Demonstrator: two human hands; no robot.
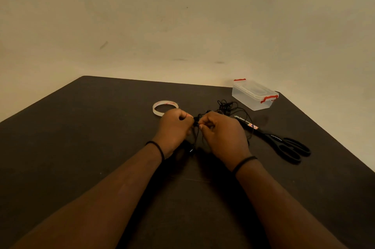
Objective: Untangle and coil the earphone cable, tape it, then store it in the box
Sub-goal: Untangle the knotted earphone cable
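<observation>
We see both hands meeting over the middle of the dark table (81,137). Left hand (174,127) and right hand (221,133) each have fingers curled in, pinching the black earphone cable (225,106) at a small knot right between the fingertips. Hands nearly touch at that point.

From the pinch, a couple of cable strands hang down between the wrists toward us; ends get lost against the dark top, can't trace them. The rest of the cable runs away from the right hand, up and right, into a loose tangled bunch lying on the table just past the right knuckles. So the overall run is roughly near-left to far-right, no clean axis yet, still tangled.

Tape roll (165,107) lies flat just beyond the left hand, partly hidden by its knuckles. Box (254,94), clear with red latches, lid on, sits near the far right corner of the table, just past the tangle. Black scissors (284,143) lie right of the right hand, tips pointing at the tangle, handles toward the right edge; a cable loop crosses the blades.

Open tabletop on the left and in the near part around the forearms. Right side is tight: scissors, box, table edge close.
</observation>
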